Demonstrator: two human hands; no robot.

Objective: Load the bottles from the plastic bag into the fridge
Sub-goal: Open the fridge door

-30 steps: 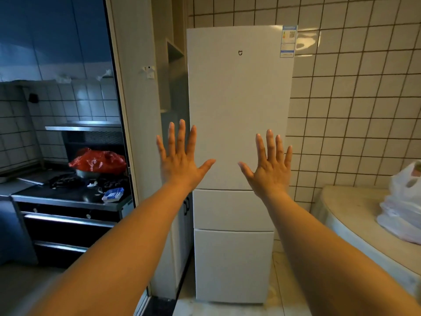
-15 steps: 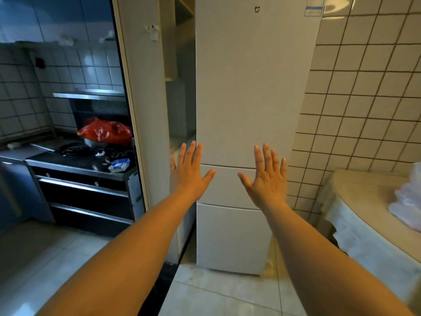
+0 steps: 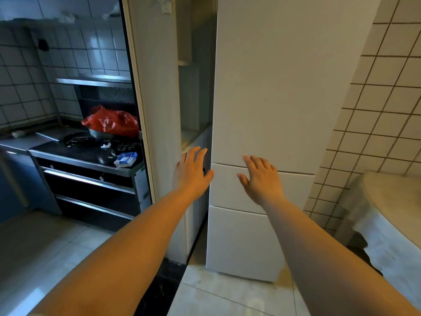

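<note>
While both stay open and empty, left hand (image 3: pixel 191 172) and right hand (image 3: pixel 262 179) have neared the fridge (image 3: pixel 273 99).

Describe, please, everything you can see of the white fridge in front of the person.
The fridge is a tall, narrow, plain white unit with a smooth matte front split by two seams into three doors: a large upper door, a shallow middle one and a taller bottom one. All three look closed. It stands upright on the pale floor tiles, between a cream partition on its left and a tiled wall on its right. The left hand reaches at its left edge and the right hand hovers before the middle door; contact is unclear.
</note>
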